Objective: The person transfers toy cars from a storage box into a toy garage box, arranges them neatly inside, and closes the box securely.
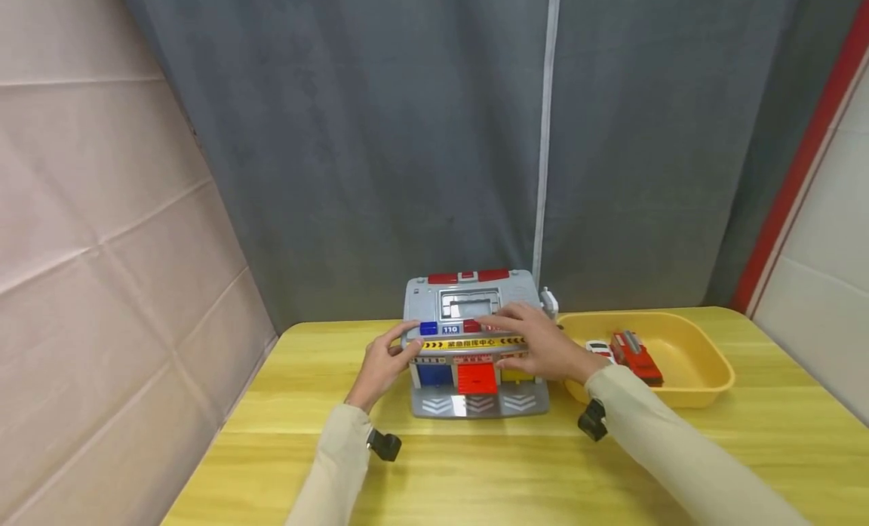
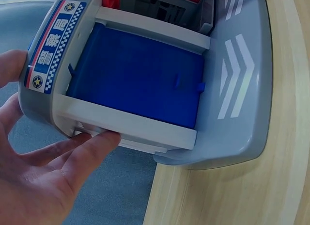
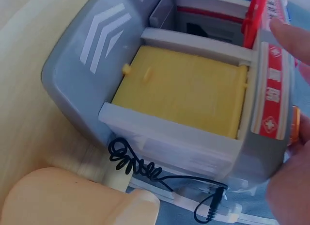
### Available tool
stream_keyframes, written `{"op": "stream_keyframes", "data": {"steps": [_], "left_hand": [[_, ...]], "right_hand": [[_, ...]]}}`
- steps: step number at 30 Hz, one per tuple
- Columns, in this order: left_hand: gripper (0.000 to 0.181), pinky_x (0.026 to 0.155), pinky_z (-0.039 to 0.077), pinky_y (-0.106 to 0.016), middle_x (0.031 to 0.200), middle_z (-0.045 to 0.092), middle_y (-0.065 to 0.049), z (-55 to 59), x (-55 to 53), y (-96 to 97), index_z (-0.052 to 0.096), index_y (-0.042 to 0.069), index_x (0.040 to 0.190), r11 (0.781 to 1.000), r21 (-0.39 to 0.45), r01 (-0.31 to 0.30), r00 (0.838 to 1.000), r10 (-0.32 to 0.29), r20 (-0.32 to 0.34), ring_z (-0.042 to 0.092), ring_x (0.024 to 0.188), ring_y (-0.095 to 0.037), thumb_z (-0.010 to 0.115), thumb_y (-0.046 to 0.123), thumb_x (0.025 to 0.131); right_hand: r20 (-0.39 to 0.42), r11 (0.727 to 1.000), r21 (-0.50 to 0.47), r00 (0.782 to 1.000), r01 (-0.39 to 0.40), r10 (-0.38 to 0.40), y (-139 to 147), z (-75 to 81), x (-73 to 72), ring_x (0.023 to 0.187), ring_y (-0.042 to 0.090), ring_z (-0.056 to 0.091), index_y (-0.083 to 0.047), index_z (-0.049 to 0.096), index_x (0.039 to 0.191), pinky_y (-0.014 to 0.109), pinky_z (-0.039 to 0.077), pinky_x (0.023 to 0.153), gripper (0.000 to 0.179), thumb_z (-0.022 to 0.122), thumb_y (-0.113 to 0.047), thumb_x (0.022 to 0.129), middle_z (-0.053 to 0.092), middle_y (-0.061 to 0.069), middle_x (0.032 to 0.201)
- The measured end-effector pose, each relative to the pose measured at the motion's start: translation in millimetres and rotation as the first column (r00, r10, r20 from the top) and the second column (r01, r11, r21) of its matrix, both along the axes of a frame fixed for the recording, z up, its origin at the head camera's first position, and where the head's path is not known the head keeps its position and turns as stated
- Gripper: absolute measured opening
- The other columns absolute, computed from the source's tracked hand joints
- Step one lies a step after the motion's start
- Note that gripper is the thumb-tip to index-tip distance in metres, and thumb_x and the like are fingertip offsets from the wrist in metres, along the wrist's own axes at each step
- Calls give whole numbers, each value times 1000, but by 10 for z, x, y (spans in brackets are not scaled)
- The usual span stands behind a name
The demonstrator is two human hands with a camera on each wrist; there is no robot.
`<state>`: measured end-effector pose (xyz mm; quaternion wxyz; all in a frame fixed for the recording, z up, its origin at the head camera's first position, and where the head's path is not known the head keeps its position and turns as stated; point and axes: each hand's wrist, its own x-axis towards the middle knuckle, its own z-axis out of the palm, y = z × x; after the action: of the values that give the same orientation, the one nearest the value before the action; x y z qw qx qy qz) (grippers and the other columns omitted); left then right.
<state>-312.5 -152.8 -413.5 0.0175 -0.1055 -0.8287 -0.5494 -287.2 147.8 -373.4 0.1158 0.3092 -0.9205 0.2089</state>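
A grey toy emergency station [image 1: 421, 303] stands on the table, with blue, red and yellow garage doors in front. My left hand [image 1: 382, 362] grips its left front corner. In the left wrist view those fingers [image 2: 97, 147] lie along the side wall beside the shut blue door [image 2: 140, 79]. Over the right half of the top reaches my right hand [image 1: 536, 339], fingertips right at the red button [image 1: 471, 326], thumb lower by the front. The red door [image 1: 477, 378] is swung up and outward, exposing its bay. The yellow door [image 3: 181, 91] is shut.
To the right, a yellow bin [image 1: 706, 375] holds a red toy fire truck [image 1: 638, 358] and a white-and-red toy car [image 1: 599, 349]. A coiled black cord [image 3: 128, 159] hangs by the station's right side, near a white part [image 1: 549, 303]. A grey curtain [image 1: 380, 149] hangs behind.
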Motion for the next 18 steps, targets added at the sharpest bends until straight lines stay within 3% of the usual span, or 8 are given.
{"op": "stream_keyframes", "data": {"steps": [7,12,18], "left_hand": [[44,96,58,-46,150,52,-13,-1,8,36,61,27,137,1000,3,20,1000,-20,-4,65,122,-37,66,41,96],[42,94,59,-44,148,54,-13,-2,15,37,61,28,136,1000,1,10,1000,-10,0,66,120,-34,66,39,96],[42,93,59,-43,150,52,-12,12,6,52,61,28,137,1000,-10,13,1000,-13,-7,64,121,-34,65,39,97]], "right_hand": [[-8,997,-53,998,58,-59,220,-7,157,138,37,45,-29,45,151,70,34,112,75,81,-28,84,48,9,153],[-36,981,-138,989,134,-140,495,-48,206,135,39,47,-19,44,151,67,43,107,72,78,-26,88,47,14,151],[-42,946,-184,960,267,-279,815,-104,283,123,42,56,-9,43,150,64,50,98,65,72,-21,93,54,21,142]]}}
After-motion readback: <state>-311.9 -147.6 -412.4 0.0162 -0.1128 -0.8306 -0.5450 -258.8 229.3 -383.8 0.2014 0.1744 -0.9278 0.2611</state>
